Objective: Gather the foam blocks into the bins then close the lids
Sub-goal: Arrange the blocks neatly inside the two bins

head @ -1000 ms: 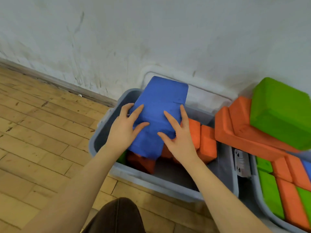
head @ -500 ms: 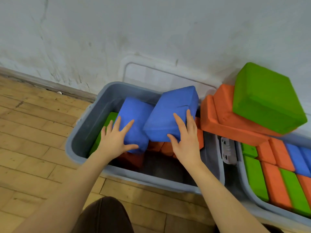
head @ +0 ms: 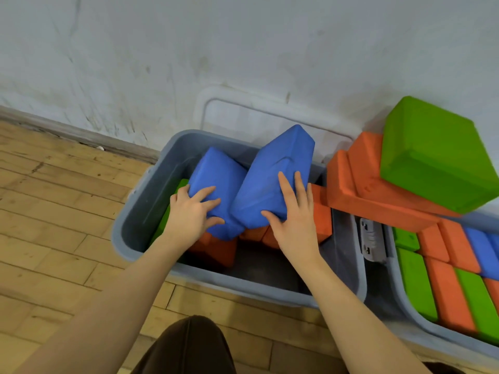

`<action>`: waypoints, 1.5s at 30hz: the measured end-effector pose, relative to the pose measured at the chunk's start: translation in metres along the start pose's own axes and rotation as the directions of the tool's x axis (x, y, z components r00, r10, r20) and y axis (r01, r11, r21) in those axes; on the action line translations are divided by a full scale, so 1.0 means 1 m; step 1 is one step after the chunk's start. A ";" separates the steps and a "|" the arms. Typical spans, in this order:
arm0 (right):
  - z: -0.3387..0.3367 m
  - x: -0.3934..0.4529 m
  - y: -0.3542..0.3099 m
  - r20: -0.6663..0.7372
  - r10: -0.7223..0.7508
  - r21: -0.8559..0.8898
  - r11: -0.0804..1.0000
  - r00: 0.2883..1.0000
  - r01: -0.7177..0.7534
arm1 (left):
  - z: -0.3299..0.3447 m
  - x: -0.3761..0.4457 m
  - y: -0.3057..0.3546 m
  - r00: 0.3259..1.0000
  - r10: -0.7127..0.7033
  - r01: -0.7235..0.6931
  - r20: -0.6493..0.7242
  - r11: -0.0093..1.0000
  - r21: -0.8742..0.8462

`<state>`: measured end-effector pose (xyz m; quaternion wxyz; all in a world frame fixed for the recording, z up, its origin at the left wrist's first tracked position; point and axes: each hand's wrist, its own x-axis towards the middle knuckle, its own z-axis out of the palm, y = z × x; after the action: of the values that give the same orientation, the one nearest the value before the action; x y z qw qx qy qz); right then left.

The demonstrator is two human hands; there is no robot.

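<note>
At frame centre, two blue foam blocks lean tilted in the grey bin (head: 140, 211), atop orange blocks. The left hand (head: 193, 214) grips the left blue block (head: 216, 176) at its lower end, fingers curled on it; the right hand (head: 293, 220) lies fingers spread on the right blue block (head: 272, 174), thumb under its lower edge

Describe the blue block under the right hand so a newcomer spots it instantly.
Find the grey bin against the white wall. Two blue blocks lean together inside it, over orange ones. Yours is the right blue block, under the right hand: it rises highest, its top corner poking above the bin's back rim.
</note>
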<state>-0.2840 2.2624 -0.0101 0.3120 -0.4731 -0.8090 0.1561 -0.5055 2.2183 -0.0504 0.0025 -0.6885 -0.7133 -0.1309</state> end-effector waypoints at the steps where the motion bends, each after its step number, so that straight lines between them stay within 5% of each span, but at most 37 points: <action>1: -0.004 -0.001 0.001 -0.020 0.005 0.027 1.000 1.000 -0.005 | -0.007 0.001 0.002 0.998 0.035 -0.034 -0.055 0.999 0.015; 6: -0.036 -0.008 0.003 -0.078 0.048 0.142 0.989 0.996 -0.037 | -0.043 0.005 0.022 0.959 0.207 -0.187 -0.194 0.976 0.114; 13: -0.090 -0.011 -0.002 -0.103 -0.058 0.111 0.991 0.993 0.070 | -0.086 0.003 0.061 0.904 0.395 -0.364 -0.165 0.912 0.186; 20: -0.140 -0.031 0.022 -0.023 -0.210 0.157 0.965 0.977 0.211 | -0.118 -0.021 0.101 0.923 0.327 -0.285 -0.203 0.935 0.212; 30: -0.165 -0.049 0.037 0.008 -0.290 0.294 0.915 0.957 0.275 | -0.145 -0.039 0.162 0.903 0.403 -0.371 -0.146 0.906 0.206; 35: -0.155 -0.054 0.046 -0.006 -0.235 0.297 0.928 0.972 0.226 | -0.116 -0.039 0.172 0.914 0.395 -0.394 -0.096 0.918 0.031; 41: -0.137 -0.075 0.057 0.064 -0.233 0.251 0.945 0.970 0.210 | -0.098 -0.035 0.180 0.975 0.181 -0.201 -0.129 0.966 -0.163; 45: -0.134 -0.078 0.053 0.029 -0.164 0.201 0.967 0.986 0.155 | -0.094 -0.035 0.176 0.959 0.181 -0.165 -0.220 0.982 0.086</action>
<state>-0.1333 2.2163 0.0347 0.3505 -0.3694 -0.8318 0.2209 -0.3470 2.1690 0.0661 0.1183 -0.7283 -0.6494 -0.1839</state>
